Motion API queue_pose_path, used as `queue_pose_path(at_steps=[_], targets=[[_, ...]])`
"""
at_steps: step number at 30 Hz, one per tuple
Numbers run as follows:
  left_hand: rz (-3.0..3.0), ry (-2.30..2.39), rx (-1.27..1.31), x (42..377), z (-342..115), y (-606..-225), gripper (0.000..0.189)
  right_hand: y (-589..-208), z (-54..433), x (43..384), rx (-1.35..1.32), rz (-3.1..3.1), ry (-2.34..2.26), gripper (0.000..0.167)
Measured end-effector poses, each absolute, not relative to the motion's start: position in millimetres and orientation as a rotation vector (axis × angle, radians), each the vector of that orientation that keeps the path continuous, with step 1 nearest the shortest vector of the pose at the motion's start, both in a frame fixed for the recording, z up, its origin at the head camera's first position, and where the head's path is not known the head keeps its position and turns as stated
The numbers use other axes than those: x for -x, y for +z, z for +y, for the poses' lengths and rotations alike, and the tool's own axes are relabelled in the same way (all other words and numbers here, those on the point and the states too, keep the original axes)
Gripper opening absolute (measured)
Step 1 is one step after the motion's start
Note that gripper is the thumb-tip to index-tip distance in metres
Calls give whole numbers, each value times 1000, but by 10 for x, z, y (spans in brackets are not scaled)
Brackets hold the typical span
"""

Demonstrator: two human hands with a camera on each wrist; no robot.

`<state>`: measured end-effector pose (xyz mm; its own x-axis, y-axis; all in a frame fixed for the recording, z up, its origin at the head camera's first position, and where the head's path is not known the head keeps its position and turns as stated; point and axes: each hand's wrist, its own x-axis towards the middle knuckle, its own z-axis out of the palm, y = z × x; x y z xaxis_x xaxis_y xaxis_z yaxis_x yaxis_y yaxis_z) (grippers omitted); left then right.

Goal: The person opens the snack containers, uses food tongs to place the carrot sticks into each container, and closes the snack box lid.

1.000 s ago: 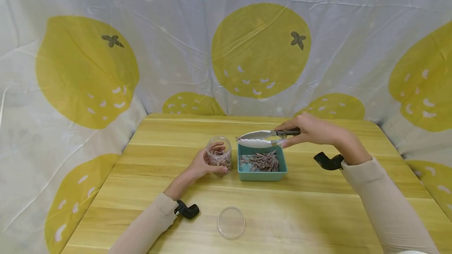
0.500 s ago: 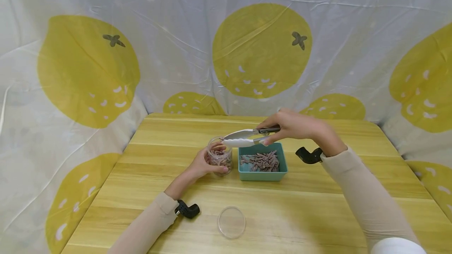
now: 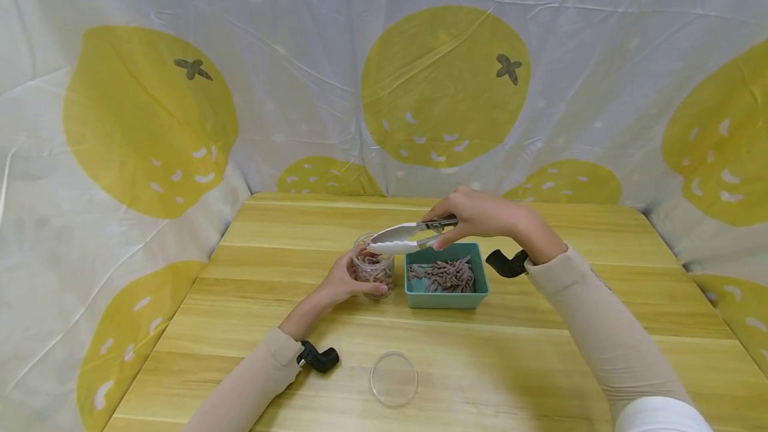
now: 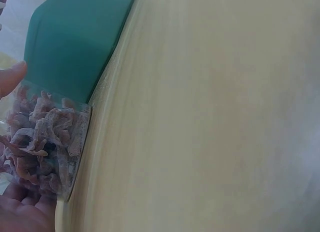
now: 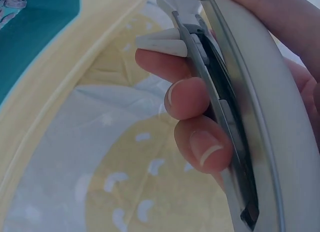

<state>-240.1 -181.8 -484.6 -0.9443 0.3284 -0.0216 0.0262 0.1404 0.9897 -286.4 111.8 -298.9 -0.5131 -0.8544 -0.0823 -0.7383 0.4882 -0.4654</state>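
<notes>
My left hand (image 3: 339, 280) holds a clear jar (image 3: 384, 279) upright on the table, thumb on the near side and fingers round the far side. Pale, purplish-brown dried strips (image 4: 45, 137) fill much of the jar in the left wrist view. With my right hand (image 3: 480, 213) I grip a pair of tongs (image 5: 235, 106) by the handles, the fingers curled round them. The white tong tips (image 3: 393, 247) are over the jar's mouth; whether they pinch a strip is too small to tell. Just right of the jar stands a teal box (image 3: 447, 301) with more strips (image 3: 450, 275) inside.
A clear round lid (image 3: 393, 379) lies flat near the table's front. The wooden table (image 3: 510, 365) meets a lemon-print curtain (image 3: 300, 85) at the back and sides. Black wrist cameras (image 3: 321, 357) sit on both forearms.
The right hand has carried the tongs leftward from above the teal box to the jar's mouth, with the tips dipping slightly. My left hand and the jar have stayed in place.
</notes>
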Motion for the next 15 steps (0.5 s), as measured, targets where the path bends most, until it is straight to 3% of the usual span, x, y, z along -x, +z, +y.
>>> queue_pose_path(at_steps=[15], targets=[[2127,1944,-412,2413,-1823,-4858,80,-3097,1195,2818,1290,2476,-593,64]])
